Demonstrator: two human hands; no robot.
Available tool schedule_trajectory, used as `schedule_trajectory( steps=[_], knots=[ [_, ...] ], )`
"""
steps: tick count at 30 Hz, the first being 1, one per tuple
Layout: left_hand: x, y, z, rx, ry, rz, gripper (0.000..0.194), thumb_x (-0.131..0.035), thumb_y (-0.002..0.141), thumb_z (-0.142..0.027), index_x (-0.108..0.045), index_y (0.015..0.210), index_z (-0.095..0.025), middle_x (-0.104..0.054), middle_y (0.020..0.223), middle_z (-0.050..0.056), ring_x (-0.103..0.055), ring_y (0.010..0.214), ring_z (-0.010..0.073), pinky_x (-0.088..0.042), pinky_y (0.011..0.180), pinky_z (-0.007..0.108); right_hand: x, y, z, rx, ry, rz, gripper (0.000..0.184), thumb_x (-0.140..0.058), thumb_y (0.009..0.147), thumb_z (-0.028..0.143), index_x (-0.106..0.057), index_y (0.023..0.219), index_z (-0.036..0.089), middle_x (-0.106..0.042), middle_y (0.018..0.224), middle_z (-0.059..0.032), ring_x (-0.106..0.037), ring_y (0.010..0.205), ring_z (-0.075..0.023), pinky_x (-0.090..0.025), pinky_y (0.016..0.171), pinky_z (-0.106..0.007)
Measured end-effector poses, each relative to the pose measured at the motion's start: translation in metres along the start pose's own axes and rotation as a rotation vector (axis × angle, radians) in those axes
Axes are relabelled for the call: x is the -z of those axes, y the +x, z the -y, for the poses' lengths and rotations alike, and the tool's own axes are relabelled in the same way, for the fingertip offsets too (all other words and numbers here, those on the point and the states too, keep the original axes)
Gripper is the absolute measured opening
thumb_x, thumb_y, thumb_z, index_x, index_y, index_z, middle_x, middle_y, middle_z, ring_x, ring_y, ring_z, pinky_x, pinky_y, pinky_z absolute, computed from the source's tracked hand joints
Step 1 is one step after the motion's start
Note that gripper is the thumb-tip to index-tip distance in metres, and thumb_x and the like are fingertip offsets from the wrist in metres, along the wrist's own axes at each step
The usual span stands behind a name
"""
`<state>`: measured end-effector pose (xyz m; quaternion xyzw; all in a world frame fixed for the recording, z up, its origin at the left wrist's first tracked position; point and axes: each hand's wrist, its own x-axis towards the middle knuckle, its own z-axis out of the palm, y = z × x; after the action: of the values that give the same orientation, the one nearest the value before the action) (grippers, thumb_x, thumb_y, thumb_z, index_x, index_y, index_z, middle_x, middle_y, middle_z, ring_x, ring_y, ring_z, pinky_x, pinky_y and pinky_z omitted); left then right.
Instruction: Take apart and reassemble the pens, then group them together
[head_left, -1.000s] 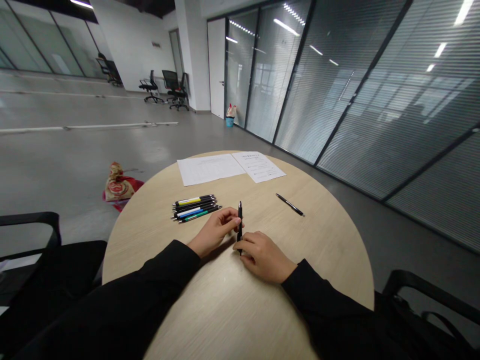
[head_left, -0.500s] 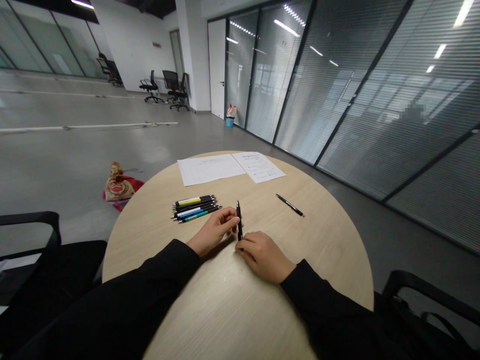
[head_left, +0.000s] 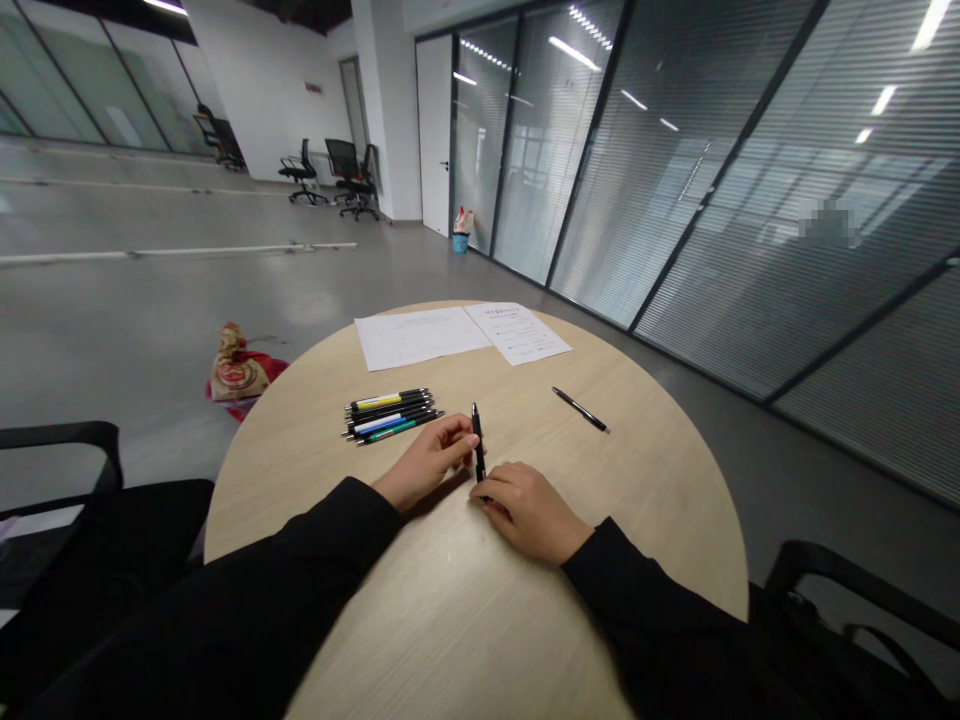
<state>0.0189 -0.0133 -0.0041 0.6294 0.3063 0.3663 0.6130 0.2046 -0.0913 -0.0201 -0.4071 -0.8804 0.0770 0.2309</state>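
Head-worn view, angled down, over round table (head_left: 637, 500)

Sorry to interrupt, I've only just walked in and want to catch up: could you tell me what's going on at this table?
A person has the fingers of the left hand and right hand on a black pen above a round wood-grain table. A row of pens lies beyond the left hand, a second black pen lies to the right, and two printed sheets lie at the far edge.

Black pen (head_left: 478, 447) lower end hidden by right hand (head_left: 530, 513); far sheet (head_left: 517, 332) print too small to read; glass-wall patch (head_left: 827, 223) blurred
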Motion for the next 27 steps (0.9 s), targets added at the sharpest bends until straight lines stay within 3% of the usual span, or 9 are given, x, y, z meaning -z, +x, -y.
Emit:
schedule_trajectory(
  steps=[27],
  knots=[
    [0.0022,-0.0013,-0.0049,-0.017,0.044,-0.034,0.031,-0.067,0.086,-0.044,-0.053,0.081,-0.018,-0.055,0.066,-0.003,-0.047,0.059,0.0097,-0.038,0.058,0.023,0.0041,0.0000,0.0024,0.007,0.035,-0.021,0.015,-0.053,0.096,0.011,-0.066,0.099,0.020,-0.069,0.094,-0.0052,-0.060,0.089,-0.0193,-0.044,0.082,-0.031]
  ],
)
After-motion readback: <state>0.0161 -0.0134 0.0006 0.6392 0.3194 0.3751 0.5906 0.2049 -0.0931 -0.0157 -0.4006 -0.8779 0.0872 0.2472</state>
